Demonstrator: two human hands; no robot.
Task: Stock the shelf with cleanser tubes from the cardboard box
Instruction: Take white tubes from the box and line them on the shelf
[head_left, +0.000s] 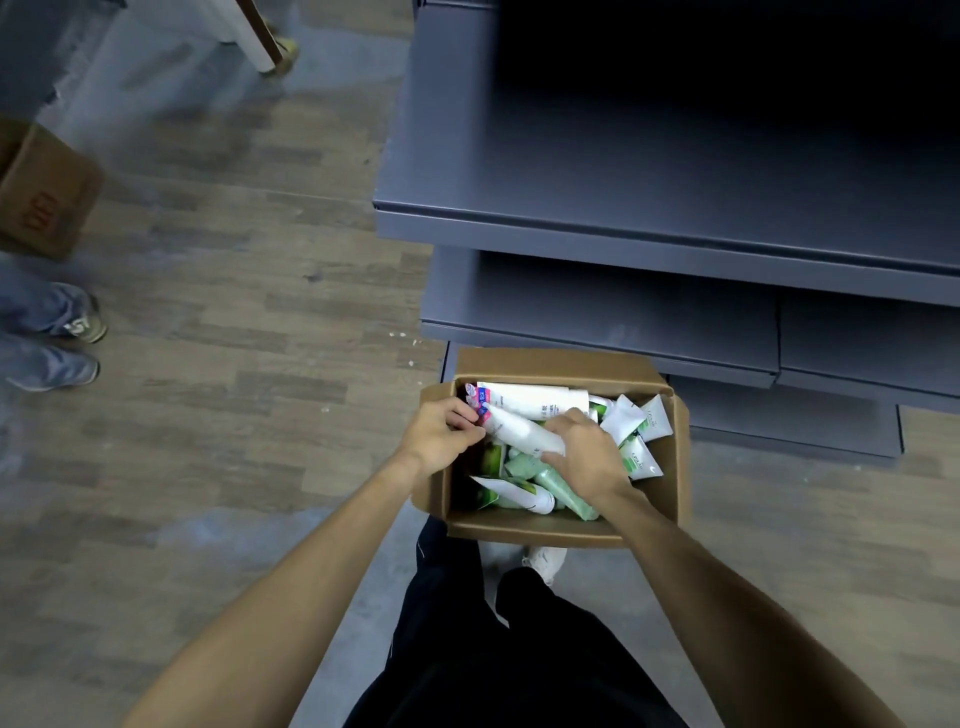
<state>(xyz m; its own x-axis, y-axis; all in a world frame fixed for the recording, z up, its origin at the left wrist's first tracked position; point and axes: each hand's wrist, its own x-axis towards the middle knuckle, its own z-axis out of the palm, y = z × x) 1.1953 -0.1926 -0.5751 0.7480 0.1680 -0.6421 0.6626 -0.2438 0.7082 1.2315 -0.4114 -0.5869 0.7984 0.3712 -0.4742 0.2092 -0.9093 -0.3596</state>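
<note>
From the head camera, you are standing over the cardboard box (566, 527), which sits on the floor right at the foot of the grey shelf (649, 228), so that each tube has only a short lift from box to shelf board. The shelf boards above the box show bare; none of the stock appears to be up there yet, so I judge you are at the very start of the job.

Both of your hands are down inside the box. Your left hand (441, 434), at the box's left wall, has its fingers curled round the pink-capped end of a white tube (524, 431), apparently to steady and lift that end. Your right hand (584, 449), over the middle of the box, is curled on the other end of the same tube, so you are taking it with two hands, probably because it lies crosswise on top of the heap.

The rest of the cleanser tubes (545, 491) lie jumbled in the box under and around your hands, green ones toward the near wall, white ones toward the far and right walls.

Well to the left of the box, another person's shoes (78, 343) stand on the wood-pattern floor (234, 312), with a second carton (47, 197) beyond them.
</note>
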